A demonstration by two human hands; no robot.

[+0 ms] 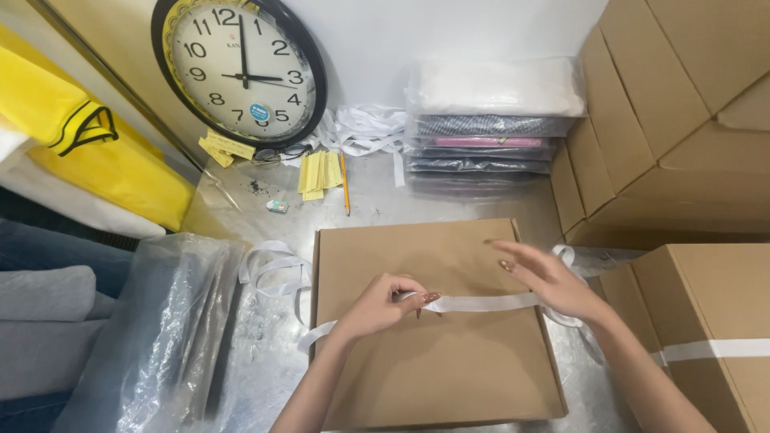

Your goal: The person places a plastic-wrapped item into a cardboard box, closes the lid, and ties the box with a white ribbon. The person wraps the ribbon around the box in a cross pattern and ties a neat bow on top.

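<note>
A flat brown cardboard box [433,369] lies closed on the metal table [377,204] in front of me. A white ribbon [481,303] runs across its lid from left to right. My left hand [381,305] pinches the ribbon near the middle of the lid. My right hand [545,281] rests over the ribbon at the box's right edge, fingers spread and pointing left. More of the ribbon loops loosely off the box's left side [273,269].
A round wall clock [241,72] leans at the back left, with yellow paper slips [321,172], a pencil [346,184] and an eraser [277,206] near it. Bagged folded clothes [489,128] are stacked behind. Cardboard boxes [682,120] pile up right; plastic bags [160,321] lie left.
</note>
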